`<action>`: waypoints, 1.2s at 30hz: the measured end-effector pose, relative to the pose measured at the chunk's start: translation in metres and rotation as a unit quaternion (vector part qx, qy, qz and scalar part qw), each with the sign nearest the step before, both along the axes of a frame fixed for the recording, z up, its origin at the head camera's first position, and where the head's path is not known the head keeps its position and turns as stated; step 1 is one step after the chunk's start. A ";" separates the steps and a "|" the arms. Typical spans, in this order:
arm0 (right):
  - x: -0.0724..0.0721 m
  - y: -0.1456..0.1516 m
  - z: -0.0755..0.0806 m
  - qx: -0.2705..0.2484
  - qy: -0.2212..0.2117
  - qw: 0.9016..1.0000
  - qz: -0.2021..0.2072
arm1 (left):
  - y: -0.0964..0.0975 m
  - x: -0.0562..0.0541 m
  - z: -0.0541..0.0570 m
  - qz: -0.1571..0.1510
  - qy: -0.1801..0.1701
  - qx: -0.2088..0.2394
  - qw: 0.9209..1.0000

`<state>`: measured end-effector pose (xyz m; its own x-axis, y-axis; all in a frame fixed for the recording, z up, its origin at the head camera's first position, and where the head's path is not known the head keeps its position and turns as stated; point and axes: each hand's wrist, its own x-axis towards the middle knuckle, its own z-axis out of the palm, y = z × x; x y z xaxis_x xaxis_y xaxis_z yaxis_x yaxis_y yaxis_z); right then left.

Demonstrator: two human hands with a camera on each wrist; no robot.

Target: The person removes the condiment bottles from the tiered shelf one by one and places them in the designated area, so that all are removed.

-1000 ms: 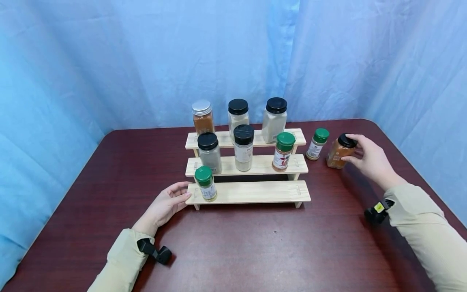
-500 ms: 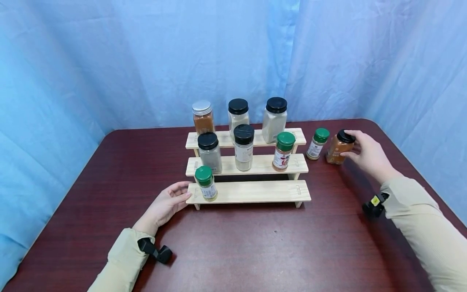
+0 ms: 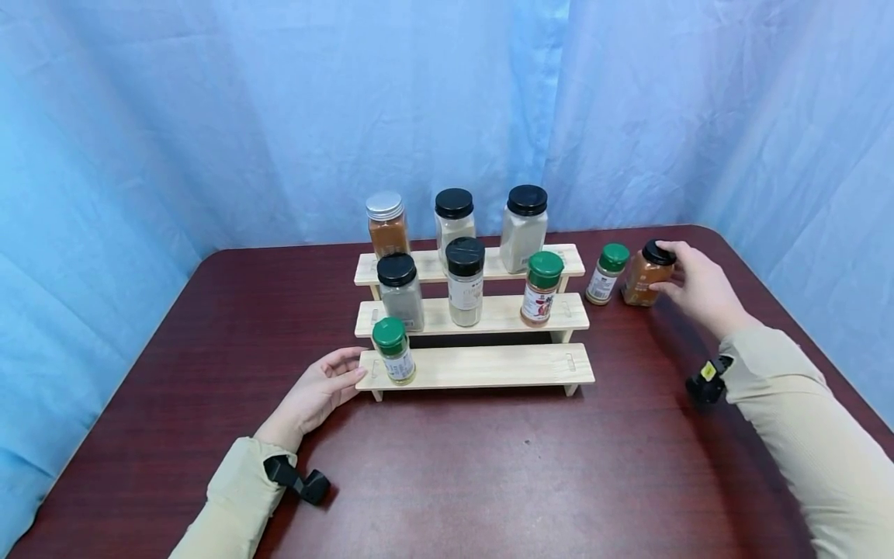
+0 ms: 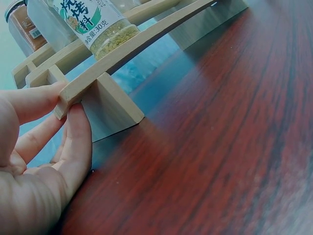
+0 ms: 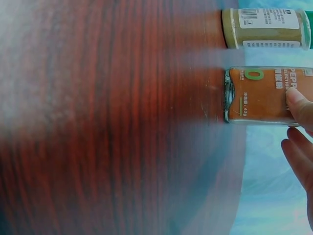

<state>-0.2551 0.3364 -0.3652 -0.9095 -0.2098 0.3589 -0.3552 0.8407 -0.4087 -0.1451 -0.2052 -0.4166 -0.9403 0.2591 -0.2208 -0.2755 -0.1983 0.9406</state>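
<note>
My left hand [image 3: 324, 388] pinches the left end of the lowest step of a three-step wooden rack [image 3: 482, 367]; in the left wrist view the thumb [image 4: 41, 102] lies on top of the board and fingers are beneath. A green-lidded spice jar [image 3: 395, 353] stands on that step near the hand. At the right, my right hand [image 3: 705, 287] grips a black-lidded spice jar [image 3: 644, 281] of orange-brown powder, thumb on its side and fingers at the lid. Just left of it stands another green-lidded spice jar [image 3: 604, 278] on the table.
The middle step holds two black-lidded jars [image 3: 401, 299] and a green-lidded one [image 3: 538, 299]. On the top step are a silver-lidded jar [image 3: 387, 229] and two with black lids [image 3: 525, 233]. Blue curtains [image 3: 279, 124] hang around the dark red table [image 3: 454, 481].
My right hand has moved the orange-brown spice jar back and slightly left, closer to the green-lidded jar beside it. My left hand keeps its place on the rack.
</note>
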 end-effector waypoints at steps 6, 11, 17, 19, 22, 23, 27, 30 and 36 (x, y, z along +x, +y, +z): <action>-0.001 -0.001 0.000 0.002 -0.008 1.000 -0.004 | -0.001 0.001 -0.001 -0.001 0.008 -0.001 1.000; 0.000 -0.003 0.002 0.005 -0.010 1.000 -0.006 | -0.001 0.002 -0.001 0.000 0.006 0.002 1.000; 0.001 -0.003 0.006 0.008 -0.021 1.000 0.000 | 0.000 0.003 -0.002 0.001 0.000 0.001 1.000; 0.002 -0.002 0.008 0.007 -0.029 1.000 -0.001 | 0.000 0.003 -0.001 0.003 -0.002 0.000 1.000; 0.003 -0.001 0.012 0.001 -0.038 0.999 -0.004 | 0.000 0.002 -0.001 0.000 -0.005 0.000 1.000; 0.004 0.000 0.013 -0.003 -0.039 0.999 -0.004 | 0.000 0.002 0.000 -0.001 -0.005 0.000 1.000; 0.009 0.002 0.020 -0.023 -0.038 0.999 -0.005 | 0.000 0.001 0.001 -0.003 -0.006 -0.002 1.000; 0.016 0.003 0.026 -0.044 -0.039 0.998 -0.009 | 0.000 0.000 0.001 -0.003 -0.005 -0.002 1.000; 0.032 0.003 0.038 -0.081 -0.051 0.995 -0.028 | 0.000 0.000 0.003 0.000 -0.005 -0.003 1.000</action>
<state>-0.2229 0.3396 -0.3276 -0.9517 -0.1045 0.2888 -0.2592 0.7776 -0.5728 -0.1452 -0.2049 -0.4139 -0.9378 0.2580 -0.2322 -0.2854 -0.1921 0.9390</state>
